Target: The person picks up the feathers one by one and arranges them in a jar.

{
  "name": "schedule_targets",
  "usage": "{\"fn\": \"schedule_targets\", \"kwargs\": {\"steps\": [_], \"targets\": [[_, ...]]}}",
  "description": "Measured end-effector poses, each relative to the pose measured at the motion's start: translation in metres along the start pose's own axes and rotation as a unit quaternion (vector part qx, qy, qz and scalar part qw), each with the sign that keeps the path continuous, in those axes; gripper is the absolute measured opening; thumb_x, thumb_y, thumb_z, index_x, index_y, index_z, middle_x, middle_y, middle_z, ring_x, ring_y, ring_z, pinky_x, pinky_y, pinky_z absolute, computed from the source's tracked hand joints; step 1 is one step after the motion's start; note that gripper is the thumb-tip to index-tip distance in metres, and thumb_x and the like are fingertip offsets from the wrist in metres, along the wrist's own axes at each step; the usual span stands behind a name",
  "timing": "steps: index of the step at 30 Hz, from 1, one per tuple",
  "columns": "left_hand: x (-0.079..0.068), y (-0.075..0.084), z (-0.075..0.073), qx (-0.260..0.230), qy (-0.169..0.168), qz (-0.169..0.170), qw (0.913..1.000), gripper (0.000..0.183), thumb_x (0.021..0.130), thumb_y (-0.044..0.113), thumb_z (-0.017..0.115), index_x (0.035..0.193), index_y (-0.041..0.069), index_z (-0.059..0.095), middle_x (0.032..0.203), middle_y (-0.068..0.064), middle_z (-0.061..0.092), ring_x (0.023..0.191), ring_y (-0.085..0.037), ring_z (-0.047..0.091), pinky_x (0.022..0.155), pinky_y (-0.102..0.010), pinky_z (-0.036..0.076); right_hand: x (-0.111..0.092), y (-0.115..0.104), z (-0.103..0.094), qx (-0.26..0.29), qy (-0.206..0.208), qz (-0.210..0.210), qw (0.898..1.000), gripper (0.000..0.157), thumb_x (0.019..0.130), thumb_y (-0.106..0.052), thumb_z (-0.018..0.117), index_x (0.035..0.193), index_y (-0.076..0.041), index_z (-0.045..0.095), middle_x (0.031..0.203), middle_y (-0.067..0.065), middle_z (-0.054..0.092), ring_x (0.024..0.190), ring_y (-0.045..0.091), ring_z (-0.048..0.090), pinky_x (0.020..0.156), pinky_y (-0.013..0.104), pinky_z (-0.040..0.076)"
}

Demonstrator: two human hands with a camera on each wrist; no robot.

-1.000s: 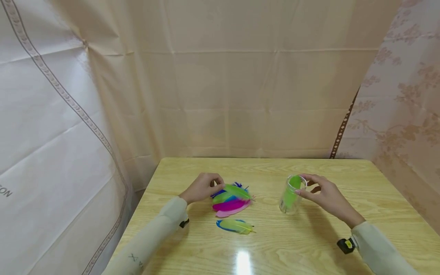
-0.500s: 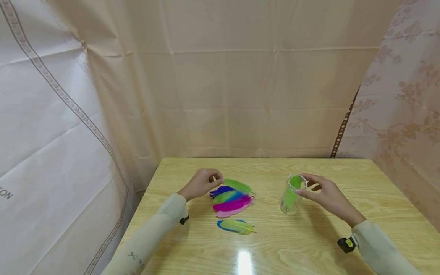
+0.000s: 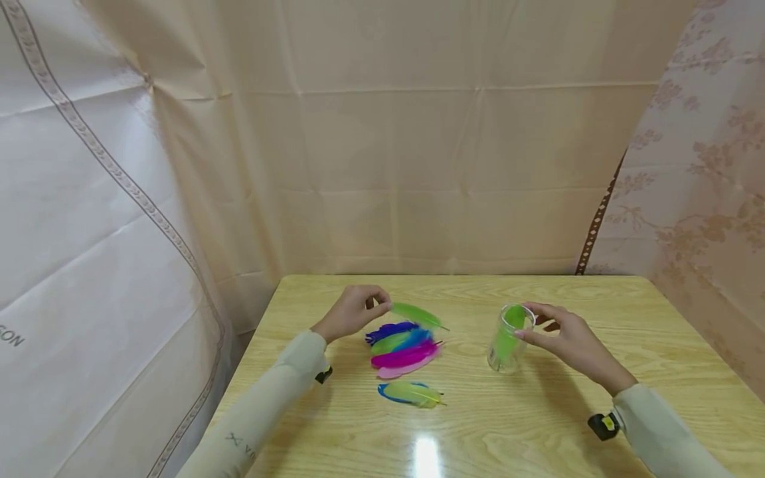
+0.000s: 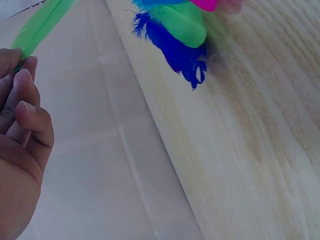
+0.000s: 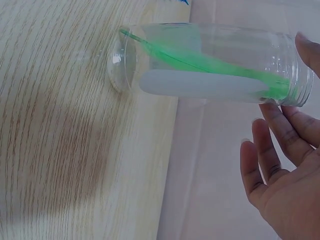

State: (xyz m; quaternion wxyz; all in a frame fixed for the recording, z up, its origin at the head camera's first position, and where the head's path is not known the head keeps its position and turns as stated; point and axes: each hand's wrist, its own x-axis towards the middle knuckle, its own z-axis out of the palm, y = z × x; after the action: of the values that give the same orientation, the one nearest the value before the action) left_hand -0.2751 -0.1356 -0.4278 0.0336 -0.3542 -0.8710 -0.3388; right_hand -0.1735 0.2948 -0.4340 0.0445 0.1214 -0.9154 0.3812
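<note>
Between thumb and index finger, my left hand (image 3: 355,311) pinches a green feather (image 3: 418,314) by its broad tip, its quill pointing right. The left wrist view shows that feather (image 4: 42,27) raised off the table. Just below it lies a pile of feathers: dark blue (image 3: 388,332), green and light blue, magenta (image 3: 403,355) and pink. My right hand (image 3: 564,335) holds the rim of a clear jar (image 3: 495,355) standing upright on the table. Inside the jar leans another green feather (image 5: 200,64), quill end down, as the right wrist view shows.
Nearer the front of the wooden table (image 3: 508,431) lies a yellow-green feather with blue edging (image 3: 412,394), apart from the pile. A beige cloth (image 3: 382,166) hangs behind the table's far edge.
My left hand has moved up and slightly away, carrying the green feather off the pile and uncovering the dark blue one. My right hand and the jar stay in place.
</note>
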Motion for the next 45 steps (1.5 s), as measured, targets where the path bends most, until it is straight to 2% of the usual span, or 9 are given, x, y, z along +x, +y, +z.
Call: {"fn": "schedule_targets", "kwargs": {"steps": [5, 11, 20, 30, 34, 41, 45], "targets": [[0.004, 0.003, -0.002, -0.001, 0.005, 0.004, 1.0000, 0.013, 0.103, 0.024, 0.067, 0.104, 0.014, 0.075, 0.094, 0.003, 0.073, 0.069, -0.010, 0.058, 0.063, -0.027, 0.052, 0.000, 0.000, 0.000, -0.002, 0.001, -0.001, 1.000, 0.067, 0.097, -0.043, 0.073, 0.148, -0.006, 0.053, 0.126, 0.011, 0.064, 0.113, 0.029, 0.055, 0.091, 0.049, 0.047], [0.007, 0.005, -0.004, 0.006, 0.013, 0.006, 0.9999, 0.014, 0.103, 0.024, 0.067, 0.104, 0.014, 0.076, 0.090, 0.010, 0.071, 0.067, -0.010, 0.058, 0.061, -0.027, 0.051, -0.001, 0.000, 0.000, -0.001, -0.003, 0.000, 1.000, 0.066, 0.097, -0.043, 0.072, 0.148, -0.005, 0.053, 0.124, 0.011, 0.063, 0.111, 0.027, 0.054, 0.089, 0.047, 0.048], [0.010, 0.011, -0.012, 0.001, 0.018, 0.019, 0.9997, 0.015, 0.102, 0.025, 0.068, 0.105, 0.012, 0.076, 0.092, 0.007, 0.070, 0.070, -0.010, 0.058, 0.062, -0.027, 0.051, -0.001, -0.001, -0.001, 0.007, -0.010, 0.004, 1.000, 0.068, 0.097, -0.043, 0.072, 0.150, -0.005, 0.050, 0.125, 0.012, 0.062, 0.111, 0.029, 0.055, 0.086, 0.045, 0.050], [0.016, 0.020, -0.024, -0.022, 0.055, 0.019, 0.9980, 0.017, 0.103, 0.025, 0.067, 0.105, 0.012, 0.077, 0.096, 0.003, 0.073, 0.073, -0.013, 0.057, 0.060, -0.027, 0.049, 0.000, 0.001, -0.002, 0.013, -0.019, 0.007, 1.000, 0.067, 0.098, -0.041, 0.071, 0.151, -0.007, 0.049, 0.127, 0.013, 0.061, 0.110, 0.029, 0.057, 0.081, 0.039, 0.053], [0.019, 0.025, -0.026, -0.022, 0.060, 0.022, 0.9977, 0.017, 0.103, 0.025, 0.067, 0.105, 0.011, 0.077, 0.095, 0.004, 0.072, 0.072, -0.013, 0.057, 0.059, -0.027, 0.048, 0.000, 0.001, -0.003, 0.017, -0.018, 0.008, 1.000, 0.067, 0.098, -0.042, 0.071, 0.151, -0.008, 0.049, 0.127, 0.013, 0.061, 0.110, 0.029, 0.057, 0.081, 0.040, 0.053], [0.025, 0.030, -0.027, -0.014, 0.062, 0.034, 0.9974, 0.017, 0.103, 0.027, 0.066, 0.105, 0.013, 0.076, 0.093, 0.003, 0.071, 0.072, -0.012, 0.057, 0.060, -0.028, 0.049, 0.001, 0.002, -0.002, 0.009, -0.010, 0.000, 1.000, 0.069, 0.098, -0.041, 0.072, 0.151, -0.005, 0.049, 0.132, 0.013, 0.062, 0.111, 0.029, 0.057, 0.083, 0.034, 0.054], [0.029, 0.034, -0.027, -0.012, 0.060, 0.041, 0.9973, 0.020, 0.103, 0.028, 0.066, 0.106, 0.011, 0.076, 0.091, 0.004, 0.070, 0.072, -0.012, 0.057, 0.060, -0.028, 0.048, 0.001, 0.002, -0.001, 0.014, -0.016, 0.006, 1.000, 0.070, 0.098, -0.042, 0.072, 0.152, -0.005, 0.047, 0.132, 0.014, 0.061, 0.110, 0.029, 0.058, 0.080, 0.034, 0.054]]}}
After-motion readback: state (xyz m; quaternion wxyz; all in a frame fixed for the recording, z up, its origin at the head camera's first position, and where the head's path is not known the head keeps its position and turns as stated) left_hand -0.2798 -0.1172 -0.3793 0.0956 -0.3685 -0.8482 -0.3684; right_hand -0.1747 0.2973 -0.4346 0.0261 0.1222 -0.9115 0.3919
